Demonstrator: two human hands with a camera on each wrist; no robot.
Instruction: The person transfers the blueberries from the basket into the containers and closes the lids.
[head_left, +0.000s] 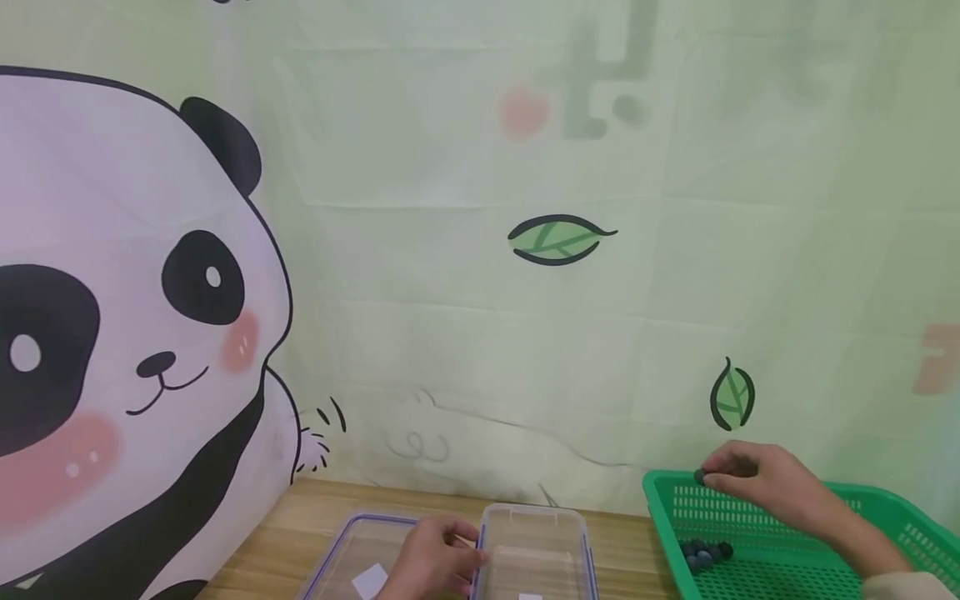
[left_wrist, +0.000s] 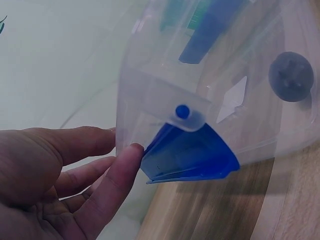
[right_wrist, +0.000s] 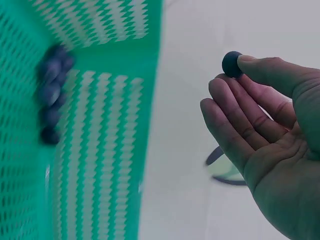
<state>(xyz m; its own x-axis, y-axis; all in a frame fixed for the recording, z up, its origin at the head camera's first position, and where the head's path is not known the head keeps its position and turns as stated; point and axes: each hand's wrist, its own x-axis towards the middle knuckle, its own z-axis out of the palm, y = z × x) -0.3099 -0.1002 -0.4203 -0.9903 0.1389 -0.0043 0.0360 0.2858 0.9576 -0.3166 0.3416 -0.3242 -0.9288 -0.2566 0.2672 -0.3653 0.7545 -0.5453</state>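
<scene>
My right hand (head_left: 772, 487) pinches a blueberry (right_wrist: 231, 64) between thumb and fingertips, up over the left part of the green basket (head_left: 663, 533). Several more blueberries (head_left: 701, 554) lie clustered inside that basket at its left side. At a clear plastic container (head_left: 534, 518) with blue latches, my left hand (head_left: 438, 557) holds the left rim; the left wrist view shows its thumb and fingers at the wall beside a blue latch (left_wrist: 192, 155). One blueberry (left_wrist: 291, 76) shows through the clear plastic in that view.
A clear lid (head_left: 375, 521) with a blue seal lies left of the container, partly behind my left hand, with a white label (head_left: 370, 581) on it. A wooden table (head_left: 622, 533) carries everything. Behind stands a pale green cloth (head_left: 450, 250) printed with a panda and leaves.
</scene>
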